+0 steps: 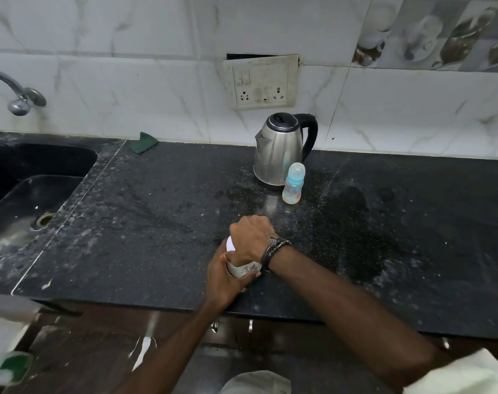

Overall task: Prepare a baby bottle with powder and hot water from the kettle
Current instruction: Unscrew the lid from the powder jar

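A small white powder container [243,269] stands on the black counter [156,223] near its front edge. My left hand [227,277] wraps around its body from the left. My right hand [252,241] covers its top, fingers closed over the lid, so most of the container is hidden. Farther back stands a baby bottle [293,183] with a blue collar and clear cap, upright and capped. Right behind it, touching or nearly so, is a steel kettle [280,152] with a black lid and handle, its spout facing left.
A black sink [29,194] is set in the counter at left, with a tap [17,95] above it. A green cloth [144,142] lies against the tiled wall. A switch and socket plate [260,82] hangs above the kettle.
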